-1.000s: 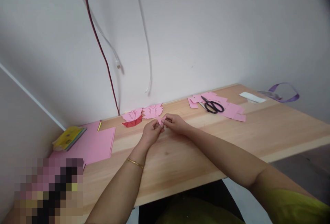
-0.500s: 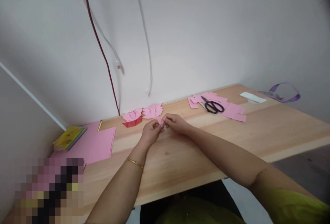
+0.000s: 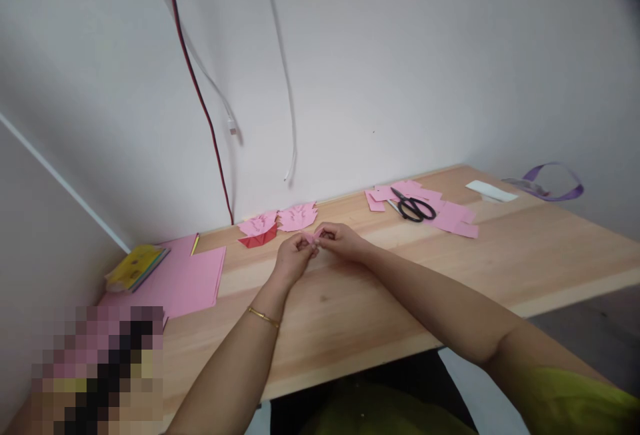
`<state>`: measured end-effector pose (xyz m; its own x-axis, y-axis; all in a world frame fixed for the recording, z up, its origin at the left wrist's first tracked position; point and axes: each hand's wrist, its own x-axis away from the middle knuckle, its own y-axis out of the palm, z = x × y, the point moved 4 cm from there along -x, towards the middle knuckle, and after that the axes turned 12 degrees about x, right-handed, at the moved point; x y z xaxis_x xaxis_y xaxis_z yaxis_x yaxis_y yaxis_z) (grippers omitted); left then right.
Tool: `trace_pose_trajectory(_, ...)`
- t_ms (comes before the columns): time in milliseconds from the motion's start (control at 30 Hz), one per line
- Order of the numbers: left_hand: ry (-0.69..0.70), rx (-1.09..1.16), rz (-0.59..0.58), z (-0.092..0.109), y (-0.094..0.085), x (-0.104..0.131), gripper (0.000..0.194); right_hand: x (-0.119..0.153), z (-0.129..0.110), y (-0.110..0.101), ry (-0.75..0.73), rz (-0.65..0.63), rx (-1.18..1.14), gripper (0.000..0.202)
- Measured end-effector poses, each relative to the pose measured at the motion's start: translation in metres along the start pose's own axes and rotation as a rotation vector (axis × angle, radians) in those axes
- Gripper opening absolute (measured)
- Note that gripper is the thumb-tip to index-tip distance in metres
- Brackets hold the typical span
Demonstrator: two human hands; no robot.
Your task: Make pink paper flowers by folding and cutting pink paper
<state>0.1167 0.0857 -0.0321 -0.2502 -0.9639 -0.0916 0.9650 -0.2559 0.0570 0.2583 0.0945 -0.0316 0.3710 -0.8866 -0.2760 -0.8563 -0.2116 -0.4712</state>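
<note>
Over the middle of the wooden table (image 3: 370, 301), my left hand (image 3: 293, 255) and my right hand (image 3: 340, 241) meet at the fingertips. Both pinch a small piece of pink paper (image 3: 311, 237), which my fingers mostly cover. Just beyond them, two pink paper pieces with jagged edges (image 3: 298, 216) lie side by side against the wall. A folded red paper piece (image 3: 259, 237) rests in front of the left one, close to my left hand.
Black-handled scissors (image 3: 416, 208) lie on pink paper scraps (image 3: 453, 216) to the right. A white strip (image 3: 491, 191) and a purple strap (image 3: 555, 165) are farther right. Pink sheets (image 3: 193, 281) carry a yellow packet (image 3: 137, 266) and a yellow pencil (image 3: 195, 244). Cables (image 3: 193, 68) hang down the wall.
My fingertips have drawn closer together over the small pink paper, and less of it shows. The view has shifted very slightly; the things on the table have stayed in place.
</note>
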Motion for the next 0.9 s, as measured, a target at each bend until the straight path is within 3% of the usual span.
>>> trace_pose_trajectory(267,0.292,-0.391,0.158,0.003,-0.014,0.000,0.007,-0.001,-0.001,0.004,-0.058,0.073,0.024,0.021)
trace_pose_trajectory(467,0.434,-0.470,0.147,0.021,-0.006,0.007,0.010,0.000,-0.007,0.002,-0.083,0.133,0.014,0.019)
trace_pose_trajectory(600,0.397,-0.434,0.149,0.019,-0.007,0.006,0.010,0.001,-0.009,0.000,-0.087,0.142,0.031,0.015)
trace_pose_trajectory(700,0.289,-0.340,0.145,0.008,-0.011,0.002,0.005,0.001,-0.006,0.002,-0.063,0.118,-0.009,0.016)
trace_pose_trajectory(900,0.054,0.095,-0.024,-0.012,-0.006,-0.004,0.019,0.000,0.000,0.006,0.008,0.029,-0.161,0.021)
